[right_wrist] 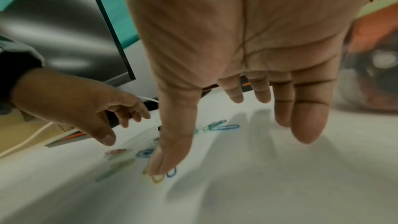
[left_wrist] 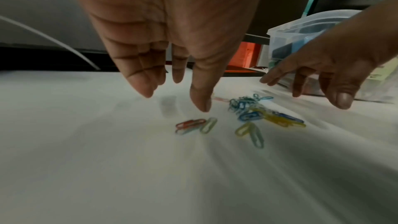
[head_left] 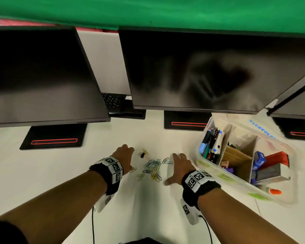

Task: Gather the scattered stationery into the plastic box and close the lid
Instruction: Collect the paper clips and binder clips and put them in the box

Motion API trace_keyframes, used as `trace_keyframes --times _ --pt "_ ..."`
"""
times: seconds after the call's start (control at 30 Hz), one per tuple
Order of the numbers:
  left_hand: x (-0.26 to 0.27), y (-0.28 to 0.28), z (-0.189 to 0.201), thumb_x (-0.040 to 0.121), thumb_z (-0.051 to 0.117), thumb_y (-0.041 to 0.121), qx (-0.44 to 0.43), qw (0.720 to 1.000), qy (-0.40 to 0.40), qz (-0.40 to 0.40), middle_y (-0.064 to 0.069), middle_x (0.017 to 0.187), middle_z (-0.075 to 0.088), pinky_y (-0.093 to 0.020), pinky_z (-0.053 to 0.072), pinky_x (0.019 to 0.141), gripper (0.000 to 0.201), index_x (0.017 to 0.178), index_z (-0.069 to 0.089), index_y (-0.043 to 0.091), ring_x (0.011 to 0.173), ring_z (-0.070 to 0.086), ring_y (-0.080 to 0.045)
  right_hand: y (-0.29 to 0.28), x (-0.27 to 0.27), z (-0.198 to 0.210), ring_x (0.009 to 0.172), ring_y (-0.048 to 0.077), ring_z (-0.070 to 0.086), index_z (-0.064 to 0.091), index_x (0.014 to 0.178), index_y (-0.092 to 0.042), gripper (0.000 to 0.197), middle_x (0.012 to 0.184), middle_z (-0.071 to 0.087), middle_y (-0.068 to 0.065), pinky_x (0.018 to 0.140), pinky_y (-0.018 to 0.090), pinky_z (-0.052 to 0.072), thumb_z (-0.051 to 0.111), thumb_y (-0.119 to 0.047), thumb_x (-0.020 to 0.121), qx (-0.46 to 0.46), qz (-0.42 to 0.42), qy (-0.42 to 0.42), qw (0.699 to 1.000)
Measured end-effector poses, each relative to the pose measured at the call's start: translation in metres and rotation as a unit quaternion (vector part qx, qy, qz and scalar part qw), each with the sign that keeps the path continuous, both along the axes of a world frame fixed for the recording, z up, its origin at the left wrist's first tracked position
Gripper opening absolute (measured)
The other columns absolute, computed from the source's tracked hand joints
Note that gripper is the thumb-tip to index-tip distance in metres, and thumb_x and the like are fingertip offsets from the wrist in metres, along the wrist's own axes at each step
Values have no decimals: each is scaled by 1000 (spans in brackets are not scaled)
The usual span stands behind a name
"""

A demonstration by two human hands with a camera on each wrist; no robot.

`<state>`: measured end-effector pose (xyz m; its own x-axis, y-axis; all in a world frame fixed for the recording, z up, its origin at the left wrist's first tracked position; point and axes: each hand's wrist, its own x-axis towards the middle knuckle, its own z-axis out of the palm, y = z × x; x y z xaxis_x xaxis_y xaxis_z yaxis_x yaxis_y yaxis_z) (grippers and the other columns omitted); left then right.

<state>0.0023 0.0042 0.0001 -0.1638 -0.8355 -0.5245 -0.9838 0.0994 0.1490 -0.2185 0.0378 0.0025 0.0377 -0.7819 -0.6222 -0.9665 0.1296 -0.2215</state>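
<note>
Both my hands flank a loose pile of paper clips, the open plastic box to the right.

Nearest, my left hand (head_left: pixel 124 156) and right hand (head_left: pixel 179 167) hover palm-down just over the white surface (head_left: pixel 148 208); each grip is spread wide, fingers straight, holding nothing. Between them lie the coloured paper clips (head_left: pixel 152 169), my right thumb (right_wrist: pixel 165 159) over the near edge of the pile. Just beyond the clips sits a small binder clip (head_left: pixel 143 153). To the right, near my right hand, stands the clear plastic box (head_left: pixel 218 176), lid off, its compartments holding pens and markers (head_left: pixel 211 145), a blue staple box (head_left: pixel 259 159) and a red tape dispenser (head_left: pixel 276 159). Farthest back stand dark monitors (head_left: pixel 192 67).
</note>
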Motion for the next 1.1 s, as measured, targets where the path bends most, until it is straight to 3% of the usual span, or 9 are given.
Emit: trace_keyframes --times 0.07,0.2,0.53,0.63,0.7,0.83,0.93,1.03,1.1 --pt "7 1 -7 75 74 41 28 999 21 18 -11 141 33 -39 37 109 89 143 25 14 131 38 -28 -3 6 -6 138 34 25 7 148 -15 120 153 11 15 112 39 31 83 -48 59 -3 -6 8 1000" --pt "2 7 -14 62 84 37 69 996 53 16 -12 137 35 -41 41 106 103 143 24 14 126 45 -29 -6 28 -13 124 32 43 31 136 -8 100 140 25 14 103 36 43 86 -35 58 -26 -30 -33 999" --pt "-29 1 -25 74 73 17 -4 981 176 83 -12 127 47 -34 44 97 67 131 38 13 115 51 -28 -21 58 -21 116 29 51 49 127 -8 50 127 47 14 98 27 39 67 -13 81 -115 -75 -137 981" --pt "-24 -8 -21 76 70 19 -63 980 173 77 -7 131 42 -33 42 100 64 132 37 17 121 46 -25 -29 48 -18 123 29 42 45 133 -11 55 134 43 10 103 31 36 65 -24 83 -152 -46 -111 981" --pt "-22 -14 -22 80 66 21 -71 983 160 46 -5 146 31 -33 34 111 73 142 27 16 134 33 -24 -34 47 -22 133 31 31 35 140 -12 61 148 32 8 111 35 30 59 -26 86 -123 7 -91 988" --pt "-27 -16 -27 89 53 20 5 995 82 -62 -3 160 0 -42 12 121 78 150 4 12 148 0 -25 -37 56 -30 145 29 11 19 148 -15 65 158 13 0 118 45 18 45 -23 89 -74 103 -65 990" --pt "-25 -11 -28 93 47 23 9 992 67 -111 -7 160 2 -42 11 121 71 150 6 11 148 1 -25 -29 55 -35 146 28 8 18 149 -14 61 158 12 -1 120 45 12 42 -20 93 -57 130 -99 985" --pt "-23 4 -17 96 39 18 19 988 44 -145 -12 159 5 -33 1 121 62 148 7 4 148 2 -25 -15 47 -36 146 26 11 23 147 -11 59 158 14 6 121 38 11 44 -25 94 -62 172 -105 977" --pt "-18 15 -21 90 49 13 2 983 72 -170 -19 154 20 -33 6 120 62 144 19 1 146 18 -29 -7 40 -30 145 23 15 27 145 -9 60 157 17 9 120 30 9 48 -30 93 -65 192 -109 973"
